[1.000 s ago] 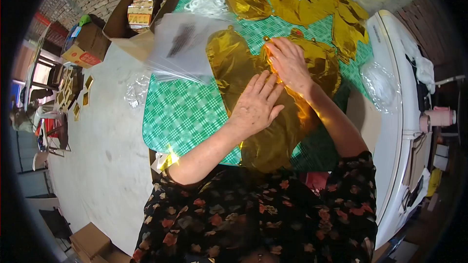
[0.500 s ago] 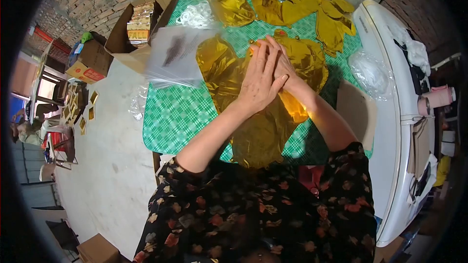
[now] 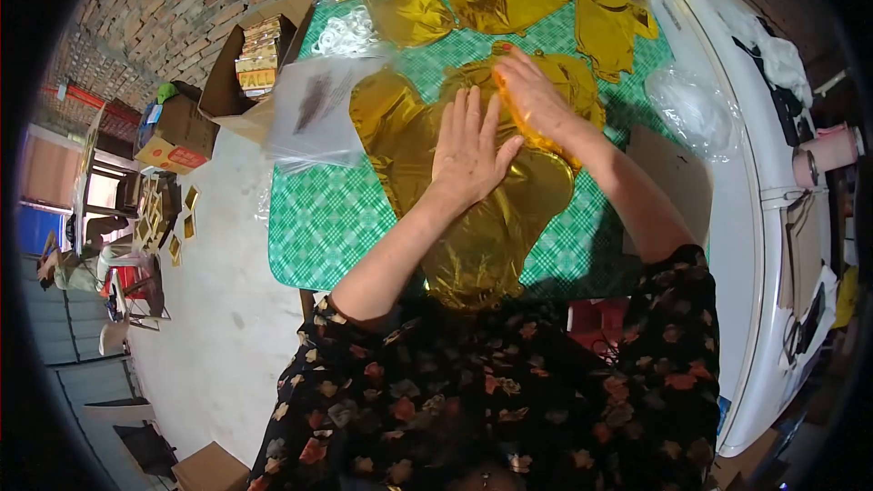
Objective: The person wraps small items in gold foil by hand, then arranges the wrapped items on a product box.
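Observation:
A flat gold foil balloon (image 3: 482, 241) lies on the green checked table covering (image 3: 314, 227), its lower end at the table's near edge. My left hand (image 3: 468, 150) rests flat on the middle of the foil, fingers stretched out and thumb apart. Higher up and to the right, my right hand (image 3: 538, 102) lies along the foil with its fingers extended, palm side hidden. An orange reflection shows on the foil beside it. The two hands are apart, and neither grasps anything visible.
More gold foil pieces (image 3: 518, 0) lie at the far side. Clear plastic bags (image 3: 327, 114), white rings (image 3: 350, 34) and a cardboard box (image 3: 223, 73) of packets are at the left. A bagged white bundle (image 3: 696, 114) sits near a white appliance (image 3: 741, 218) at the right.
My hands, overlapped before, have separated. The left one has slid down and slightly left over the foil; the right one now lies uncovered on the right side. The view has shifted slightly.

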### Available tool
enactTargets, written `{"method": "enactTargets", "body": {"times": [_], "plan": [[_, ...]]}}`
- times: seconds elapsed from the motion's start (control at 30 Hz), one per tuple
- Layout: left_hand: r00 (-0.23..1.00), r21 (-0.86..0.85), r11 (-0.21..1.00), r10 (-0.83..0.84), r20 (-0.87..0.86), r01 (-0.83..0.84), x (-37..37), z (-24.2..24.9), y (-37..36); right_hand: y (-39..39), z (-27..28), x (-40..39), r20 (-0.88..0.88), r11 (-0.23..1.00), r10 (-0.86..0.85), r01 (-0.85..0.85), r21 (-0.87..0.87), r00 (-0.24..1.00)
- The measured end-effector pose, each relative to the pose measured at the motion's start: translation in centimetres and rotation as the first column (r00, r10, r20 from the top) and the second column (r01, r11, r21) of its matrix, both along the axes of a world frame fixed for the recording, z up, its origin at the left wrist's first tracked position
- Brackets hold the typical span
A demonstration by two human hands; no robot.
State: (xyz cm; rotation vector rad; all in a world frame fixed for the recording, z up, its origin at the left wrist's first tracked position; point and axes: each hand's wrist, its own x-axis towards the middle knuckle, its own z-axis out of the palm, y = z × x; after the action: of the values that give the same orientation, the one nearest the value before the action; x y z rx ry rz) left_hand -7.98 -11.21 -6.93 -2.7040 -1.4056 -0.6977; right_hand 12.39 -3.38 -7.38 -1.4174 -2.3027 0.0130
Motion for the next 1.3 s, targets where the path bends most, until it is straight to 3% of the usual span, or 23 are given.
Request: {"method": "enactTargets", "body": {"times": [0.1,0.23,0.3,0.37,0.4,0.5,0.73,0.9,1.07,1.2,1.3], "plan": [[0.999,-0.004,1.000,0.016,-0.035,-0.016,0.1,0.4,-0.2,0.2,2.4,6.2,0.249,0.996,-0.081,0.067,0.064,0.965],[0.999,-0.053,0.998,0.028,-0.044,-0.031,0.2,0.6,-0.3,-1.1,5.0,6.5,0.541,0.970,-0.232,0.153,0.188,0.808],[0.999,-0.051,0.998,0.031,-0.041,-0.033,0.3,0.3,0.0,-2.7,4.3,4.5,0.562,0.962,-0.258,0.158,0.221,0.786],[1.000,-0.039,0.999,0.017,-0.017,-0.018,0.3,-0.1,0.0,-4.2,1.2,2.7,0.409,0.979,-0.189,0.140,0.147,0.893],[1.000,-0.032,0.999,0.009,0.015,-0.009,0.3,-0.4,0.2,-7.6,5.1,-0.3,0.651,0.980,-0.171,0.193,0.038,0.740],[0.998,-0.073,0.997,0.002,0.060,0.003,0.0,-0.4,0.2,-13.6,6.2,-2.8,0.445,0.967,-0.116,0.204,-0.155,0.888],[0.997,-0.157,0.988,-0.005,0.071,0.016,0.1,-0.3,0.8,-20.5,2.7,-4.3,0.214,0.976,-0.121,0.156,-0.151,0.969],[0.989,-0.266,0.963,0.006,0.146,0.033,0.2,-0.4,1.2,-20.9,2.7,-4.2,0.215,0.972,-0.156,0.188,-0.140,0.964],[0.997,-0.388,0.919,-0.071,0.025,0.075,-0.4,0.1,3.9,-20.9,1.9,-3.8,0.222,0.981,-0.137,0.163,-0.103,0.965],[0.990,-0.191,0.972,-0.141,0.001,0.139,-0.9,0.8,6.5,-20.8,1.7,-3.7,0.240,0.985,-0.132,0.154,-0.074,0.962],[0.988,-0.210,0.969,-0.113,0.102,0.132,-0.5,1.9,6.4,-20.9,2.0,-3.9,0.231,0.986,-0.124,0.146,-0.080,0.965]]}}
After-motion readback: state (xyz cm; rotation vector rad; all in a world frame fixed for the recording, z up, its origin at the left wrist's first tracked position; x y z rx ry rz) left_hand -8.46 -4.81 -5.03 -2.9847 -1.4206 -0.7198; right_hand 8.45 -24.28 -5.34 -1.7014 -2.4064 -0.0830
